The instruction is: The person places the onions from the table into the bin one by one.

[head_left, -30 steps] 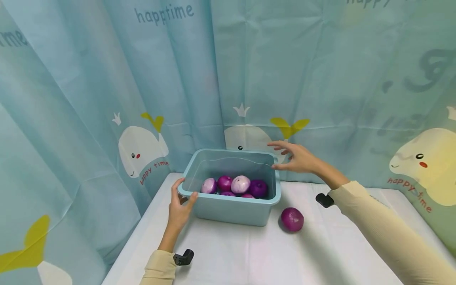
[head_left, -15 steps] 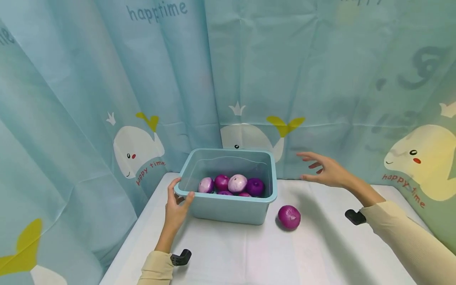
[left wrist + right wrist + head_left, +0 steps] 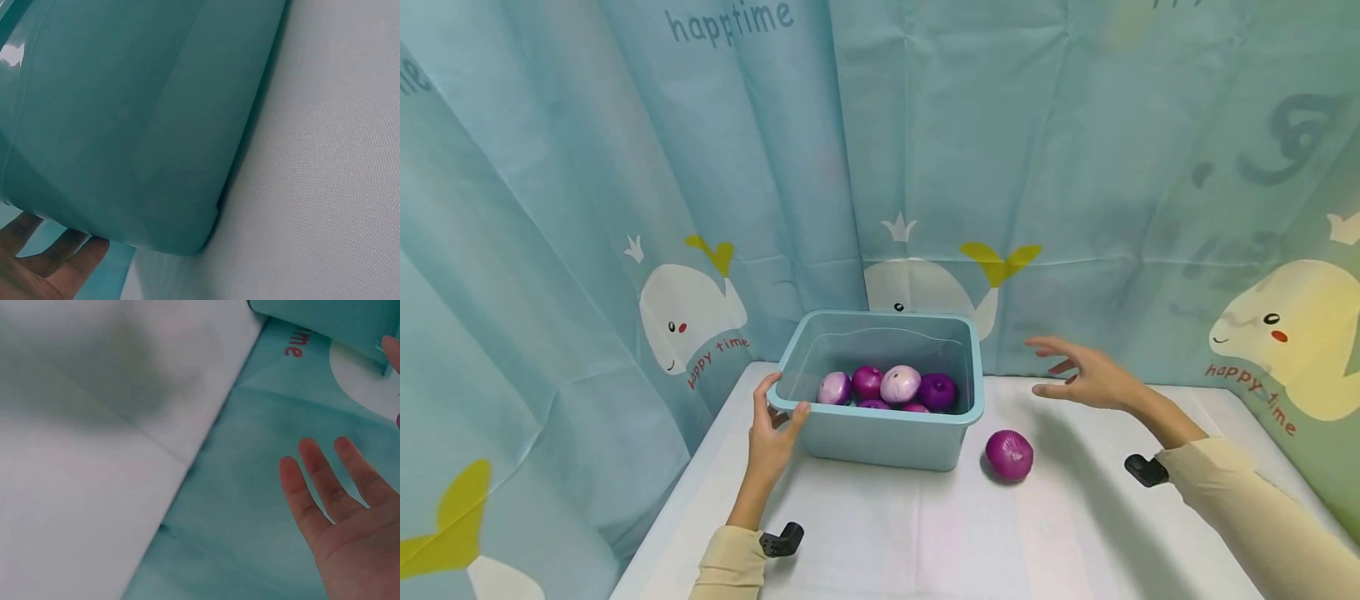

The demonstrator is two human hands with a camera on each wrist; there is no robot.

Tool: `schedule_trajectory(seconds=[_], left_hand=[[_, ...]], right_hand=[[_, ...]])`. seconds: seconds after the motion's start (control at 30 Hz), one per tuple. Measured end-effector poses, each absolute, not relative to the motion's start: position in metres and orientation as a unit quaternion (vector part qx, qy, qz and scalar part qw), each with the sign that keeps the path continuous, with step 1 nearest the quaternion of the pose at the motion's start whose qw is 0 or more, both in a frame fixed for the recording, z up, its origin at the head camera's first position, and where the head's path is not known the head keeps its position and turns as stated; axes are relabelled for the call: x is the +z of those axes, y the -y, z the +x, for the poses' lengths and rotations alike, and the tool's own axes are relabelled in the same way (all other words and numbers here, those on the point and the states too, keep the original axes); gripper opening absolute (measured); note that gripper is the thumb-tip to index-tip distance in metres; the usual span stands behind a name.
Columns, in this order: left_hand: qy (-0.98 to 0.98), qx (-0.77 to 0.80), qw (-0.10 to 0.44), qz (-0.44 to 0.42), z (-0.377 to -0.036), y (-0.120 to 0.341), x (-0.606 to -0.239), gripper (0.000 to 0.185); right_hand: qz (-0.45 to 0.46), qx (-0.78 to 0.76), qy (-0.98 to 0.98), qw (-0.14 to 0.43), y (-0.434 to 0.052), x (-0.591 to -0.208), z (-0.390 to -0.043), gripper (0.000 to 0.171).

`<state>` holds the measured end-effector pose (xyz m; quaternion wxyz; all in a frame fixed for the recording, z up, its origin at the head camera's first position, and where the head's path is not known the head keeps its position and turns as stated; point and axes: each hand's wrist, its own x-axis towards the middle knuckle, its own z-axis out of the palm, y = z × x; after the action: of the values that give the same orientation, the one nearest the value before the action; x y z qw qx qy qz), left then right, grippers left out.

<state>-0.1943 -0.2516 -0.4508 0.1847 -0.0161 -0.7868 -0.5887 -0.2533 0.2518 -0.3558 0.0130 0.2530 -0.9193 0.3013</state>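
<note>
A light blue plastic bin (image 3: 880,442) stands on the white table with several red onions (image 3: 900,385) inside, some dark purple and some pale. At its front left corner my left hand (image 3: 769,446) grips the bin, thumb on the front wall and fingers along the left side. The left wrist view shows fingertips (image 3: 90,250) against the bin's wall. One more red onion (image 3: 1009,456) lies on the table just right of the bin. My right hand (image 3: 1093,377) hovers behind and right of that onion, fingers spread and holding nothing; its palm (image 3: 369,550) shows in the right wrist view.
The white tablecloth (image 3: 970,542) covers the table. A blue-green curtain (image 3: 1075,167) printed with whales hangs right behind the bin and along the left side. Black wrist cameras (image 3: 781,540) sit at both sleeves.
My right hand has moved right, away from the bin's right rim, and then dropped slightly. The loose onion has turned a little in place. My left hand stays on the bin.
</note>
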Motion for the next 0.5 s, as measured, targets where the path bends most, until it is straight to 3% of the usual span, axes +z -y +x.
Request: schedule_trajectory(seconds=[0.27, 0.5], left_hand=[[0.786, -0.588, 0.188, -0.020, -0.196, 0.252, -0.452, 0.069], [0.786, -0.594, 0.172, -0.019, -0.186, 0.247, -0.435, 0.069]], right_hand=[[0.288, 0.348, 0.890, -0.061, -0.239, -0.392, -0.252, 0.078], [0.266, 0.366, 0.880, -0.142, -0.228, -0.415, -0.245, 0.069]])
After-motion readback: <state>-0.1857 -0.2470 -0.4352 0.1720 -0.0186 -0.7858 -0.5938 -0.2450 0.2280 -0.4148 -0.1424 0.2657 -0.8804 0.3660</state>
